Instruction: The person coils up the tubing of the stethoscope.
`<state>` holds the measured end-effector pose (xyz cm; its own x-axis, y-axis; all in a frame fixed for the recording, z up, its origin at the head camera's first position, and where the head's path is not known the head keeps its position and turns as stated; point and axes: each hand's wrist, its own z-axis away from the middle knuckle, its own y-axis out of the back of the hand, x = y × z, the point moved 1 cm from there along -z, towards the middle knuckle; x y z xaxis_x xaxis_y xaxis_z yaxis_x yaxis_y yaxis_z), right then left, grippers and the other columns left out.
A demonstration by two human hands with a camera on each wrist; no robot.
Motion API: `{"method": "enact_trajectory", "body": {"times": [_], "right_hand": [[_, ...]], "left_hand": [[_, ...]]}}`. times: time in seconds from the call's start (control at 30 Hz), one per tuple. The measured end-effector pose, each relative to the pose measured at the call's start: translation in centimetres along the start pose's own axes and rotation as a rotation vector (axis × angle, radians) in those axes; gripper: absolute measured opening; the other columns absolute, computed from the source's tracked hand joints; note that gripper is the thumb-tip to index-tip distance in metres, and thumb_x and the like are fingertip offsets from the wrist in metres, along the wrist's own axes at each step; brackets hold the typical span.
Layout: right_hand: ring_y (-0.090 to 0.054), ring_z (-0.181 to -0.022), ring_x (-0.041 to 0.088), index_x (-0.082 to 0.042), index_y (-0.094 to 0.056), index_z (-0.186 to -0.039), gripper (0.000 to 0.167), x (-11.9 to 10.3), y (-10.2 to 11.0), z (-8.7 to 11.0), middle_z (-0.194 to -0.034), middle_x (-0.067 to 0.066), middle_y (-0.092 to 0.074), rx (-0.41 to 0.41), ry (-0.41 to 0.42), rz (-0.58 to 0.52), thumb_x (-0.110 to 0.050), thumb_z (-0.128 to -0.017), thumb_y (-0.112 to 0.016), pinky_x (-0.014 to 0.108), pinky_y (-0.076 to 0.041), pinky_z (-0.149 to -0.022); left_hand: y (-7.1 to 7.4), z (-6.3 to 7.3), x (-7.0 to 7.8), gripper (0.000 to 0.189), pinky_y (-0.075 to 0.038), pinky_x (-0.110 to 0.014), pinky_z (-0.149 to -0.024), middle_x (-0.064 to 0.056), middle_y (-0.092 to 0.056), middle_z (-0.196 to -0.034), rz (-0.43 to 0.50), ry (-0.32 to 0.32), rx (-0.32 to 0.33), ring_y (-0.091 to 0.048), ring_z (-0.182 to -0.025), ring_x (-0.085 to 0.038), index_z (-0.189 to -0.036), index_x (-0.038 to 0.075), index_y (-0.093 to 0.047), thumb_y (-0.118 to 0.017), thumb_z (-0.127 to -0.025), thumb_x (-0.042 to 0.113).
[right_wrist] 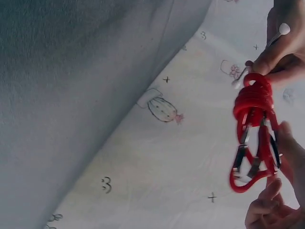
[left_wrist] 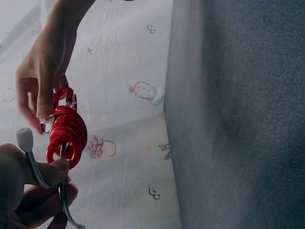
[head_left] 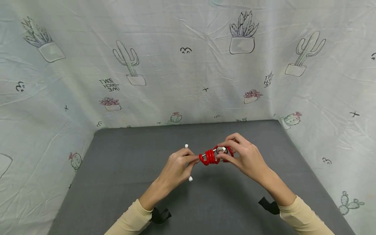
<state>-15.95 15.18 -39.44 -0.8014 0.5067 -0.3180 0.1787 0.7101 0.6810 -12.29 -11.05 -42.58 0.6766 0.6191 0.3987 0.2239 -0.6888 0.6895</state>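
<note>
A stethoscope with red tubing [head_left: 210,157] wound into a tight coil is held above the table between both hands. My left hand [head_left: 177,163] pinches the metal ear tubes [left_wrist: 63,191] at the coil's left end. Two white ear tips stick out beyond that hand, an upper one [head_left: 186,146] and a lower one [head_left: 190,179]. At the other end, my right hand [head_left: 246,155] holds the silver chestpiece [head_left: 221,150] between thumb and fingers. Red loops [right_wrist: 243,188] of tubing and shiny metal parts show beside the right fingers in the right wrist view.
Below the hands lies a grey cloth-covered table [head_left: 126,192]. A pale sheet [head_left: 164,78] printed with cacti and potted plants hangs behind it and along both sides. Black straps [head_left: 161,216] show by the sleeve cuffs.
</note>
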Motion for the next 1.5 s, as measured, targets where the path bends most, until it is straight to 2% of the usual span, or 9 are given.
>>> {"method": "enact_trajectory", "body": {"times": [0.2, 0.4, 0.67, 0.77, 0.93, 1.1, 1.23, 1.37, 1.5], "right_hand": [[-0.061, -0.087, 0.011, -0.014, -0.083, -0.098, 0.033, 1.0, -0.4, 0.1, -0.108, 0.003, -0.068, 0.032, -0.048, -0.060, -0.012, -0.070, -0.100, 0.011, -0.042, -0.057], [-0.060, -0.099, 0.016, -0.013, -0.087, -0.099, 0.031, 1.8, -1.3, 0.4, -0.111, 0.006, -0.065, 0.023, -0.084, -0.091, -0.011, -0.071, -0.100, 0.013, -0.048, -0.058], [-0.062, -0.091, 0.013, -0.010, -0.088, -0.102, 0.028, 2.3, -1.9, 0.5, -0.107, 0.006, -0.069, 0.000, -0.123, -0.132, -0.009, -0.075, -0.097, 0.022, -0.050, -0.061], [-0.061, -0.084, 0.009, -0.010, -0.083, -0.104, 0.030, 2.4, -2.0, 0.6, -0.102, 0.001, -0.069, -0.003, -0.141, -0.152, -0.009, -0.077, -0.097, 0.020, -0.052, -0.065], [-0.062, -0.077, 0.007, -0.009, -0.072, -0.103, 0.038, 2.6, -2.3, 0.7, -0.094, 0.000, -0.068, 0.060, -0.116, -0.173, -0.002, -0.075, -0.097, 0.014, -0.055, -0.071], [-0.059, -0.073, 0.009, -0.007, -0.078, -0.098, 0.030, 2.6, -2.8, 0.6, -0.088, 0.002, -0.068, 0.132, -0.043, -0.158, 0.005, -0.075, -0.094, 0.014, -0.052, -0.068], [-0.059, -0.076, 0.015, -0.006, -0.080, -0.098, 0.014, 2.7, -3.3, 0.8, -0.088, 0.005, -0.071, 0.195, 0.071, -0.041, -0.011, -0.089, -0.090, 0.022, -0.053, -0.064], [-0.062, -0.082, 0.018, -0.005, -0.080, -0.100, 0.034, 2.8, -3.3, 1.1, -0.098, 0.007, -0.077, 0.230, 0.120, 0.024, -0.038, -0.104, -0.074, 0.025, -0.053, -0.061], [-0.062, -0.088, 0.019, -0.004, -0.079, -0.106, 0.041, 2.8, -3.1, 1.3, -0.106, 0.009, -0.078, 0.199, 0.104, -0.042, -0.044, -0.105, -0.071, 0.026, -0.052, -0.060]], "left_hand": [[0.3, 0.0, -0.2, 0.014, -0.052, -0.018, -0.063, -0.004, -0.074, -0.089, -0.029, -0.003, 0.081, -0.065, -0.074, -0.013, -0.096, 0.002, -0.087, -0.091, -0.083, -0.003], [0.3, 0.0, -0.3, 0.015, -0.055, -0.021, -0.064, -0.005, -0.075, -0.090, -0.068, -0.001, 0.081, -0.065, -0.075, -0.013, -0.097, 0.003, -0.087, -0.090, -0.084, -0.003], [0.2, -0.2, -0.2, 0.014, -0.057, -0.025, -0.068, -0.004, -0.075, -0.088, -0.135, -0.034, 0.078, -0.066, -0.076, -0.014, -0.096, 0.004, -0.087, -0.090, -0.084, -0.003], [0.2, -0.2, -0.1, 0.015, -0.057, -0.026, -0.069, -0.004, -0.075, -0.088, -0.146, -0.046, 0.083, -0.066, -0.076, -0.014, -0.095, 0.004, -0.087, -0.090, -0.083, -0.004], [0.1, -0.2, 0.0, 0.015, -0.058, -0.027, -0.071, -0.004, -0.075, -0.087, -0.161, -0.052, 0.080, -0.066, -0.075, -0.014, -0.095, 0.004, -0.088, -0.090, -0.083, -0.005], [-0.2, -0.2, 0.2, 0.014, -0.058, -0.028, -0.071, -0.004, -0.074, -0.087, -0.147, -0.059, 0.088, -0.066, -0.076, -0.014, -0.094, 0.004, -0.087, -0.089, -0.084, -0.005], [-0.3, -0.1, -0.1, 0.013, -0.059, -0.028, -0.070, -0.004, -0.075, -0.087, -0.130, -0.052, 0.112, -0.067, -0.075, -0.015, -0.093, 0.003, -0.087, -0.090, -0.083, -0.005], [-0.1, 0.0, -0.3, 0.013, -0.059, -0.026, -0.069, -0.005, -0.075, -0.088, -0.112, -0.034, 0.110, -0.068, -0.075, -0.015, -0.093, 0.003, -0.087, -0.091, -0.083, -0.004], [-0.1, 0.2, -0.5, 0.015, -0.058, -0.022, -0.067, -0.005, -0.075, -0.088, -0.098, -0.029, 0.107, -0.068, -0.076, -0.015, -0.094, 0.003, -0.087, -0.092, -0.081, -0.004]]}}
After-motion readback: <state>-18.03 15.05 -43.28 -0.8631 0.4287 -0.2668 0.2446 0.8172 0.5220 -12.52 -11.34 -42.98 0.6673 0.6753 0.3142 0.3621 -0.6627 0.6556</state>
